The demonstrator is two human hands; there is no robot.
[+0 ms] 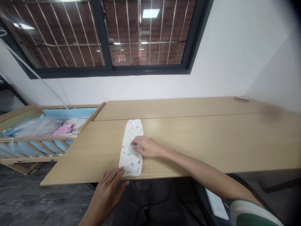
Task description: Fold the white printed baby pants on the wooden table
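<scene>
A white cloth (132,161) printed with small green figures lies on the wooden table (188,138) as a long, narrow folded strip, its short end close to the front edge. Over the middle of the strip is my right hand (146,146), slightly blurred, with its fingers curled and the thumb near them. Whether it pinches any fabric I cannot make out. My left hand (112,182) is at the table's front edge, fingers stretched out and thumb apart, its fingertips by the cloth's near left corner.
To the left stands a wooden crib (44,138) with blue lining, holding bedding and a pink cloth (64,129). A barred window (145,34) is in the wall behind the table. A small flat item (242,98) lies at the far right corner.
</scene>
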